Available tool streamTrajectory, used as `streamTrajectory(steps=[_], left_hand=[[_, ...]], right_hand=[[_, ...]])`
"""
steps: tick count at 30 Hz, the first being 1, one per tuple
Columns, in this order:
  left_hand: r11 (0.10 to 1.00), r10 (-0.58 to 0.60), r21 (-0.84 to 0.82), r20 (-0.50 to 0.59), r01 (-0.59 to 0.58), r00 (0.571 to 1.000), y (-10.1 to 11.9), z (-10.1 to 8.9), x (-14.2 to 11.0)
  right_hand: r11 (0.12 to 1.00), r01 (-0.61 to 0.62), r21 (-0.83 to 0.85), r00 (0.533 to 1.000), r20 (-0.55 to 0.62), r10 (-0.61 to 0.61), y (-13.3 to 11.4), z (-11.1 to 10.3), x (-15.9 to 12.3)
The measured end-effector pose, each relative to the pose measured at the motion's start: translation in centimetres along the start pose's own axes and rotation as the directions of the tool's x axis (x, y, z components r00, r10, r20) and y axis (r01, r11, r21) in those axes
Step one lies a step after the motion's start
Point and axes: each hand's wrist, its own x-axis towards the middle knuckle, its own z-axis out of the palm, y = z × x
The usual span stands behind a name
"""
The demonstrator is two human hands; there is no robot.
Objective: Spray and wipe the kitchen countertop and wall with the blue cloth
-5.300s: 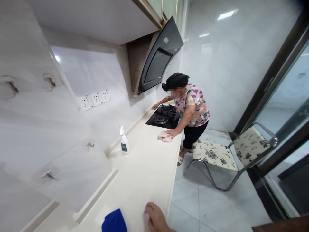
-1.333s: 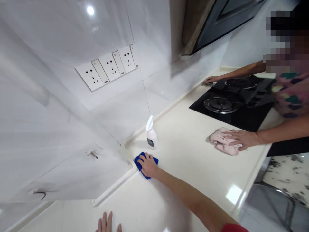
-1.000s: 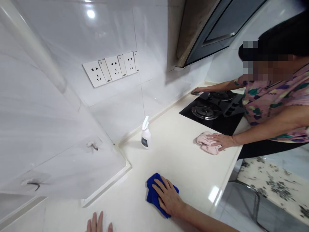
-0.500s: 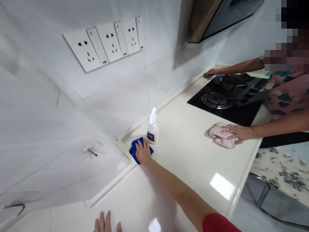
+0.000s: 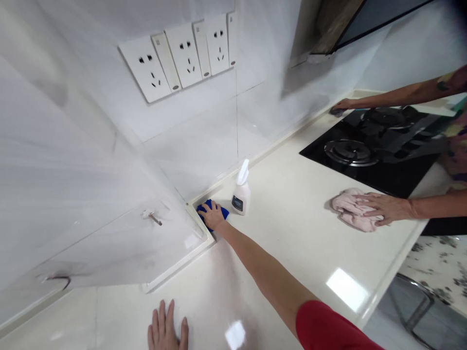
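My right hand (image 5: 213, 217) presses a blue cloth (image 5: 223, 212) onto the white countertop (image 5: 288, 209), in the corner where two tiled walls meet. Its fingers curve over the cloth and partly cover it. Just right of the cloth stands a white spray bottle (image 5: 241, 194) with a dark label, upright and apart from my hand. At the bottom of the view my left hand (image 5: 166, 330) lies flat on the counter, fingers extended, holding nothing.
A co-worker's hand (image 5: 388, 208) rests on a pink cloth (image 5: 355, 211). Their other hand (image 5: 343, 105) holds something dark at the wall behind the black gas hob (image 5: 365, 141). Sockets (image 5: 182, 56) line the wall. A metal stub (image 5: 155, 218) juts from the left wall.
My right hand has slid the blue cloth deeper into the corner, away from the spray bottle. More of my left hand shows. The whole view has shifted, moving the scene rightward.
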Motion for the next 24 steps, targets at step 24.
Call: streamTrajectory(steps=[24], left_hand=[[0.901,0.031,-0.424,-0.157,-0.096,0.987,4.0,-0.1,0.9]], right_hand=[[0.929,0.182,0.323,0.975,-0.182,-0.128,-8.0,5.2,-29.4]])
